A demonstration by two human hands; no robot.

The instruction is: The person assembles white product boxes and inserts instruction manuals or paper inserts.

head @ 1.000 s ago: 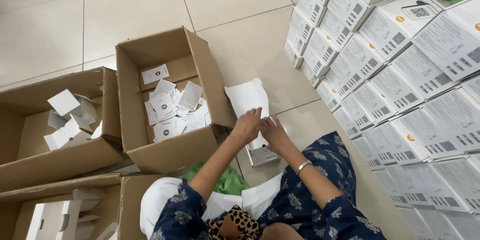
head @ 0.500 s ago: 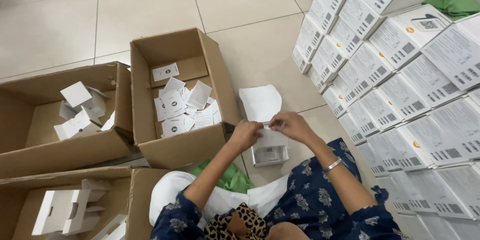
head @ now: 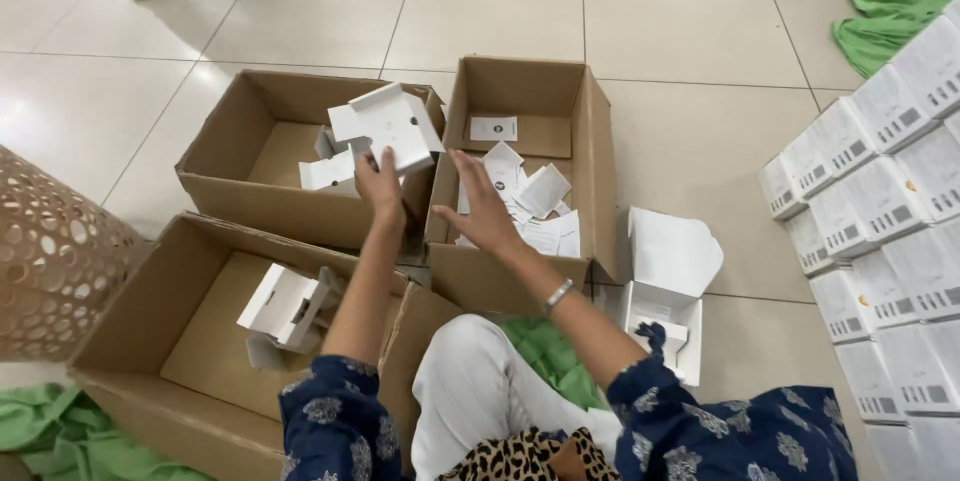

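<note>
One white cardboard insert (head: pixel 388 127) is gripped by the left hand (head: pixel 379 184) above three open cardboard boxes (head: pixel 250 191); the right hand (head: pixel 482 209) is held open, empty.

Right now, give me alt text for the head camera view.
A seated person's left hand holds a white cardboard insert over a brown carton, while the open right hand reaches over a second carton of white leaflets.

Head view, steeply down, near
</note>
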